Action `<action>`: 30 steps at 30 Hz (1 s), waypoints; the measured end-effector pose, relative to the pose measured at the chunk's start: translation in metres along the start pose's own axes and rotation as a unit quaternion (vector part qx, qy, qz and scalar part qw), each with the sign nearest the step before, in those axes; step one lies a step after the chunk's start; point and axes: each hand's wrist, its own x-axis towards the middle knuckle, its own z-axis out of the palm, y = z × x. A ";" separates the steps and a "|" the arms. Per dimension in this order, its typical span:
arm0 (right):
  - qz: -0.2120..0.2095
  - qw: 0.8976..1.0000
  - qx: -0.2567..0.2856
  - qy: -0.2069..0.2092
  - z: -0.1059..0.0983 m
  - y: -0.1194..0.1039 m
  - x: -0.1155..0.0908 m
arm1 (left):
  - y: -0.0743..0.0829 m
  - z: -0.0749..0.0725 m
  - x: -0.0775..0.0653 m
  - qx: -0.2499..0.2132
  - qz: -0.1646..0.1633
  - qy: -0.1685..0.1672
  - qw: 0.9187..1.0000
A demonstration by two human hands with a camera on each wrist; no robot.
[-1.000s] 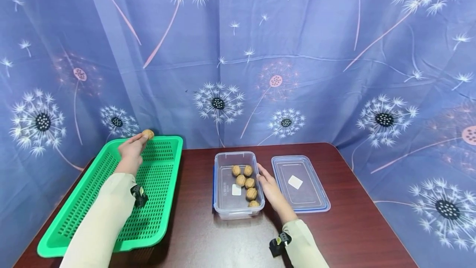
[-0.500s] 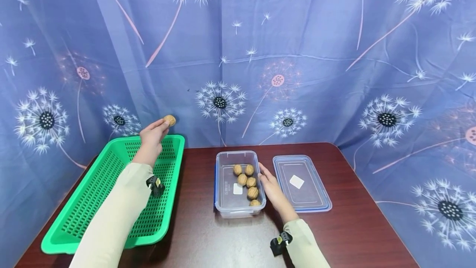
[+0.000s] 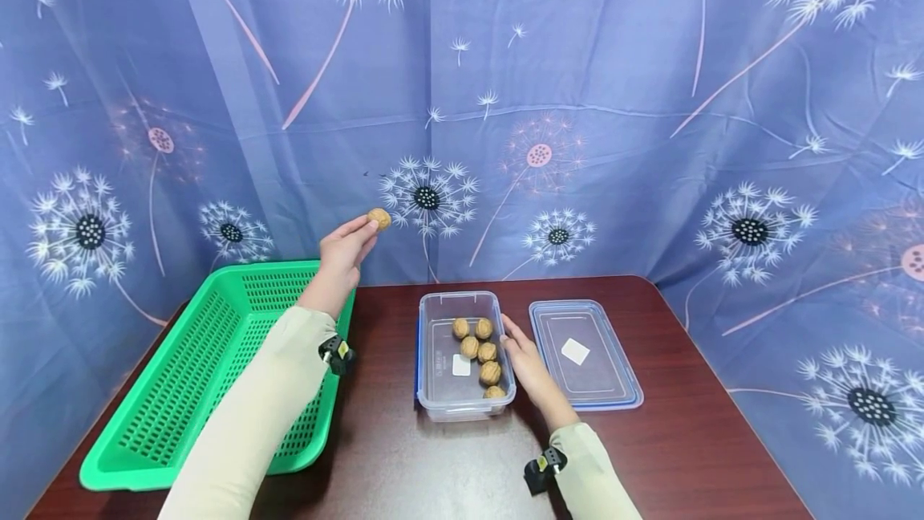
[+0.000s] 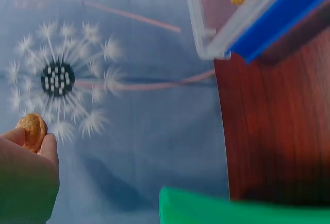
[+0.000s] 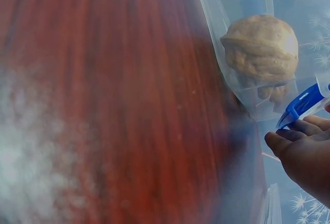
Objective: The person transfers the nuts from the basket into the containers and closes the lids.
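In the head view my left hand (image 3: 345,253) pinches a walnut (image 3: 378,219) between fingertips and thumb, above and past the back right corner of the green slotted basket (image 3: 216,267). The left wrist view shows the same walnut (image 4: 33,131) held at the fingertips. Several walnuts (image 3: 469,347) lie in the clear plastic box (image 3: 442,408), mostly along its right half. My right hand (image 3: 530,367) rests against the outside of the box's right wall, fingers extended. Up close, its fingers touch the box beside a blue clip (image 5: 304,103); a walnut (image 5: 263,49) shows through the wall.
A clear lid (image 3: 585,375) with a blue edge lies on the dark red table (image 3: 693,424), right of the box. A blue dandelion-print curtain (image 3: 621,143) hangs behind the table. Bare tabletop shows between basket and box.
My left hand has carried the walnut up and to the right, from over the basket's far edge toward the box side. The right hand stays at the box.
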 end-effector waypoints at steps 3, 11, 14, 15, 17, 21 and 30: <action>-0.001 1.000 -0.002 -0.002 0.000 0.000 -0.001 | -0.008 0.006 -0.007 0.012 0.002 -0.025 1.000; 0.003 1.000 -0.008 -0.005 0.000 -0.001 0.001 | -0.034 0.019 -0.024 0.017 -0.005 -0.076 0.997; 0.005 1.000 0.000 -0.005 0.000 0.010 0.007 | -0.047 0.022 -0.031 0.025 -0.011 -0.089 0.996; 0.005 1.000 0.001 -0.005 0.000 0.015 0.009 | -0.051 0.023 -0.033 0.029 -0.013 -0.092 0.995; 0.006 1.000 0.002 -0.003 0.000 0.025 0.014 | -0.060 0.023 -0.038 0.037 -0.018 -0.097 0.995; 0.006 1.000 -0.005 0.004 0.001 0.038 0.020 | -0.078 0.023 -0.049 0.063 -0.030 -0.102 0.992; 0.000 1.000 0.006 0.003 0.001 0.039 0.020 | -0.117 0.018 -0.066 0.103 -0.035 -0.131 0.985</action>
